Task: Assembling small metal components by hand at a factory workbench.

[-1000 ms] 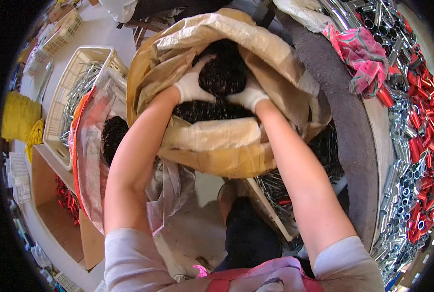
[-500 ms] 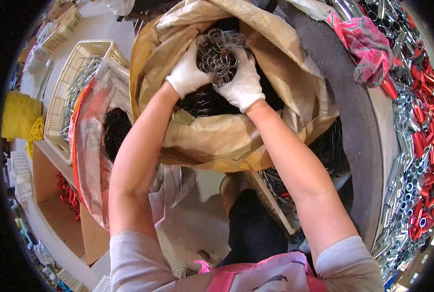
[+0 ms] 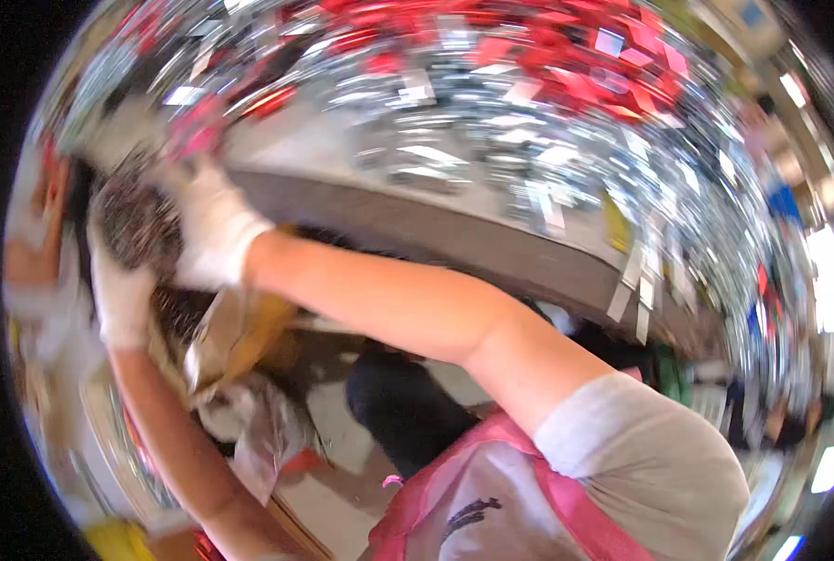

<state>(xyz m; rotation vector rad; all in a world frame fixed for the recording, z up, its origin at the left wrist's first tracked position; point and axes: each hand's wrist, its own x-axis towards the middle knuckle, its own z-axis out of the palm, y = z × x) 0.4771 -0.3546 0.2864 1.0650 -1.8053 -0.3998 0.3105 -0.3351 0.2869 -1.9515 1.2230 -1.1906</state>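
Observation:
The picture is blurred by motion. Both my hands wear white gloves and clasp a dark tangled bundle of small metal rings [image 3: 132, 220] at the left of the view. My left hand [image 3: 118, 294] holds it from below and my right hand [image 3: 206, 229] presses on its right side. Beneath them shows the crumpled tan paper sack [image 3: 235, 332]. The bundle is level with the near edge of the grey table [image 3: 435, 229].
The table top [image 3: 548, 122] is covered with many silver and red metal parts, smeared by blur. A pink rag [image 3: 197, 131] lies near its left end. Clear plastic bags [image 3: 263, 425] hang below the sack. A wall of hanging goods [image 3: 762, 280] fills the right.
My head has swung right, so the table now fills the top. Both hands have lifted the bundle of rings out of the sack and carried it up toward the table edge.

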